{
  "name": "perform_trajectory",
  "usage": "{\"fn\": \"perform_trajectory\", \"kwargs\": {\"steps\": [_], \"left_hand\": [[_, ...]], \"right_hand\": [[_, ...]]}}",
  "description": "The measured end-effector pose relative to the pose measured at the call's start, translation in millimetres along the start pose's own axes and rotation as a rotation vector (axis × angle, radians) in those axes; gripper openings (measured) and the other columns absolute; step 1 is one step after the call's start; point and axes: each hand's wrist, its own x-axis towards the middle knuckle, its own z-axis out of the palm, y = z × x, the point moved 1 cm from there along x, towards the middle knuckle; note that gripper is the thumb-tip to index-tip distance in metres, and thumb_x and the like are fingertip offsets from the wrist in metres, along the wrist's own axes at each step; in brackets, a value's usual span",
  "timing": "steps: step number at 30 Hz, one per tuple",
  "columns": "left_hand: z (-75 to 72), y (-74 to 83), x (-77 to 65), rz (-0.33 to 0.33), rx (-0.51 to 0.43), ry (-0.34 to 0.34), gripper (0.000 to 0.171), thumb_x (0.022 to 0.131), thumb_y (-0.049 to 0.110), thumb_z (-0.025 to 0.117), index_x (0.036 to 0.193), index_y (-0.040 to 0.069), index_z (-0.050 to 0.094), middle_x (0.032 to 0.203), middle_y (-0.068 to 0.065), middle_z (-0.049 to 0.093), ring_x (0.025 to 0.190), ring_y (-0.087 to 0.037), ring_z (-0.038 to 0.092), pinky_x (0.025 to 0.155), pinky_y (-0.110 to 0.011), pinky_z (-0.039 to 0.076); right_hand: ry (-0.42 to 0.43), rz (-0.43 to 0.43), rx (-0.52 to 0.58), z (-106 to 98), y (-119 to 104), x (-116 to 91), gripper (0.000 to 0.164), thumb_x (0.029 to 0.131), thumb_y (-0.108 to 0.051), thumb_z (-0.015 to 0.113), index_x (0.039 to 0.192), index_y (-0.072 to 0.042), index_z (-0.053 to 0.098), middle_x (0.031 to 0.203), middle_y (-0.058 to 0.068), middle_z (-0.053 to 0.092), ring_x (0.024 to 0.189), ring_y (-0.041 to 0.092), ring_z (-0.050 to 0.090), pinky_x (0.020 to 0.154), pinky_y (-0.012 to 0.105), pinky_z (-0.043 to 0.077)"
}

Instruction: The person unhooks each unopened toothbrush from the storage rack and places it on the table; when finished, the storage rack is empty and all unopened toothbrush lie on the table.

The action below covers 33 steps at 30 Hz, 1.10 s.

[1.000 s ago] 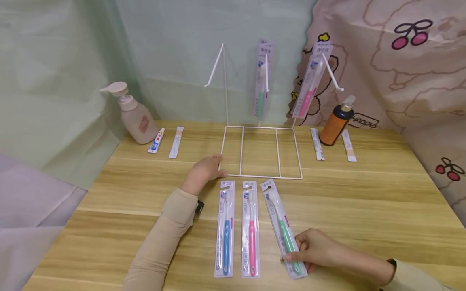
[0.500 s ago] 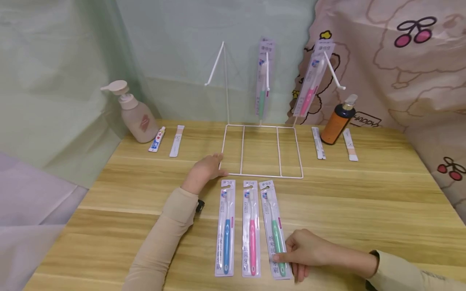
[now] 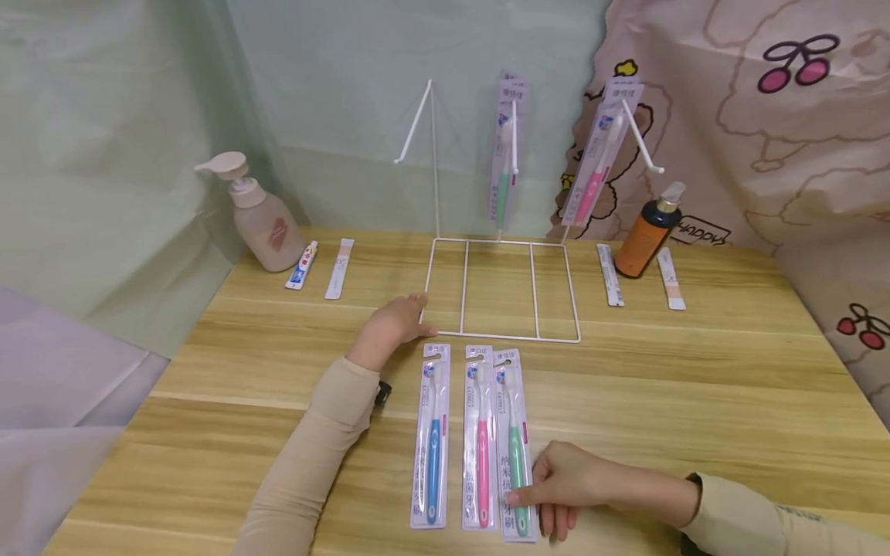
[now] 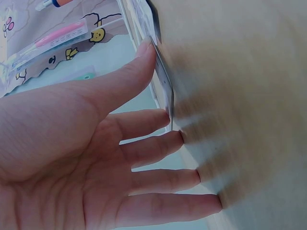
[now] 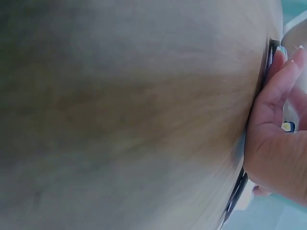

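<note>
The green-handled toothbrush (image 3: 515,448) lay before the wire rack (image 3: 501,336), white-bristled head toward it, in a clear-fronted lilac pack (image 3: 505,436) (dark characters down one edge, slot at top). The right hand (image 3: 568,480) gripped the pack's end farther from the rack, thumb on top. The left hand (image 3: 389,327), fingers extended, touched the rack's near left corner.

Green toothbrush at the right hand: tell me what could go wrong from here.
The green toothbrush lies close beside the pink toothbrush; if the right hand slides it left, they might overlap. The left hand touches the rack, so a bump could sway the hanging toothbrushes.
</note>
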Motion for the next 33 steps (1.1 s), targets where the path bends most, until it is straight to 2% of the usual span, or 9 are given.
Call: {"fn": "perform_trajectory", "kwargs": {"steps": [12, 21, 24, 28, 33], "left_hand": [[-0.4, 0.5, -1.1, -0.003, -0.011, 0.003, 0.076, 0.090, 0.035, 0.060, 0.147, 0.003, 0.022, 0.152, -0.018, 0.019, 0.138, -0.036, 0.024, 0.113, -0.046, 0.024], [0.0, 0.7, -1.0, 0.002, -0.004, 0.001, 0.076, 0.090, 0.035, 0.060, 0.147, 0.002, 0.021, 0.152, -0.018, 0.019, 0.138, -0.036, 0.024, 0.113, -0.046, 0.024], [-0.3, 1.4, -1.3, 0.001, -0.003, -0.011, 0.077, 0.091, 0.035, 0.059, 0.148, 0.003, 0.020, 0.152, -0.018, 0.017, 0.138, -0.036, 0.022, 0.114, -0.046, 0.023], [-0.9, 2.8, -2.8, -0.002, -0.011, -0.016, 0.076, 0.091, 0.034, 0.059, 0.148, 0.003, 0.019, 0.153, -0.018, 0.016, 0.139, -0.036, 0.021, 0.114, -0.045, 0.022], [-1.2, 2.4, -2.8, -0.003, -0.024, -0.006, 0.076, 0.090, 0.034, 0.060, 0.147, 0.002, 0.021, 0.152, -0.019, 0.017, 0.139, -0.036, 0.022, 0.114, -0.046, 0.022]], "right_hand": [[0.007, 0.024, -0.081, -3.0, -6.3, 3.4, 0.047, 0.082, -0.046, 0.067, 0.060, -0.004, 0.064, 0.049, 0.009, 0.063, 0.039, 0.014, 0.060, 0.034, 0.019, 0.045], [0.019, 0.005, -0.102, -4.8, -7.5, 1.5, 0.047, 0.082, -0.045, 0.067, 0.058, -0.004, 0.064, 0.049, 0.009, 0.063, 0.038, 0.013, 0.059, 0.034, 0.022, 0.046], [0.002, -0.037, -0.109, -8.1, -6.5, -0.5, 0.045, 0.083, -0.044, 0.067, 0.060, -0.005, 0.063, 0.048, 0.006, 0.061, 0.037, 0.011, 0.056, 0.035, 0.020, 0.045], [-0.044, -0.123, -0.128, -20.2, -6.7, -2.6, 0.037, 0.086, -0.041, 0.064, 0.070, -0.008, 0.062, 0.052, 0.001, 0.060, 0.042, 0.009, 0.055, 0.038, 0.018, 0.042], [-0.063, -0.206, -0.197, -47.7, -12.0, -1.5, 0.023, 0.088, -0.034, 0.063, 0.082, -0.012, 0.064, 0.061, 0.002, 0.062, 0.054, 0.012, 0.060, 0.048, 0.024, 0.051]]}}
